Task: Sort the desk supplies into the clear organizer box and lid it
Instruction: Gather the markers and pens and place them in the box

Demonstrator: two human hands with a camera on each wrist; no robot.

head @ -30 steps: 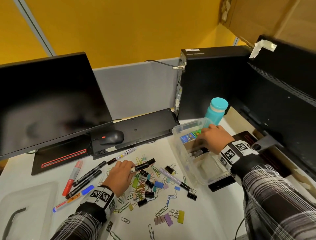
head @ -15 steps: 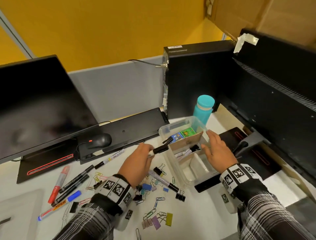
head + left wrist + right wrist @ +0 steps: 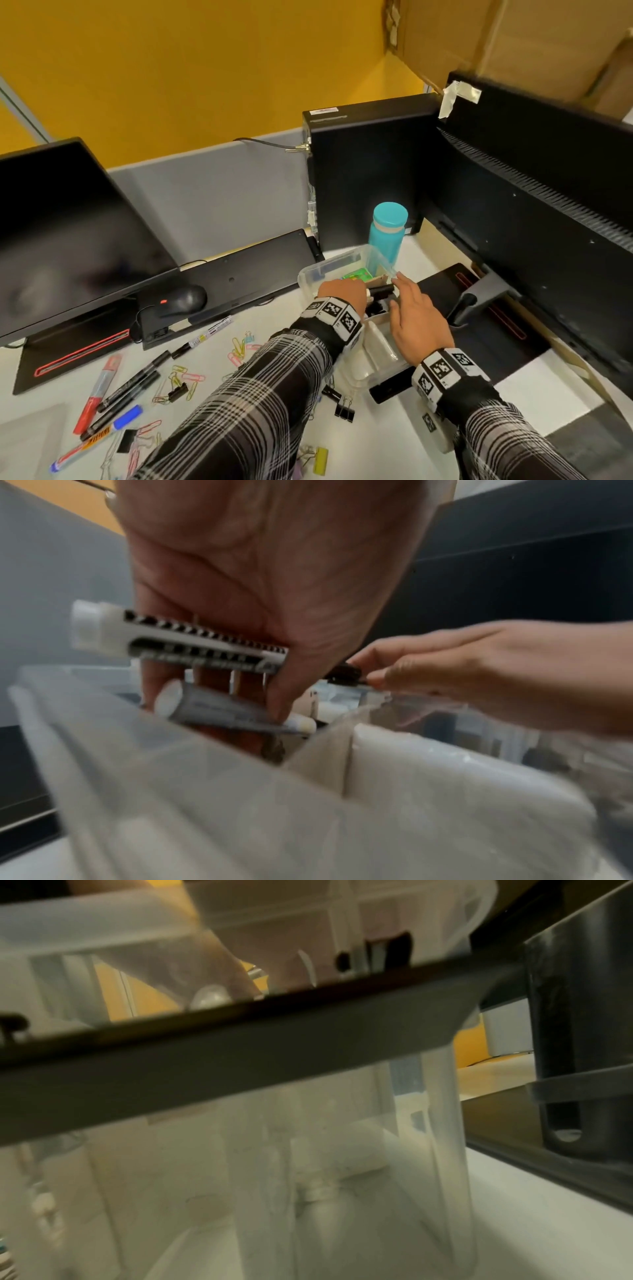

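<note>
While your left hand grips the black marker over the clear organizer box's middle compartment, your right hand rests relaxed, fingertips touching the cap end. Marker long axis: roughly level, across the box, cap toward the right hand. Risk: if it drops askew, it probably bridges the divider and blocks the lid. More markers and paper clips remain on the bench.
</note>
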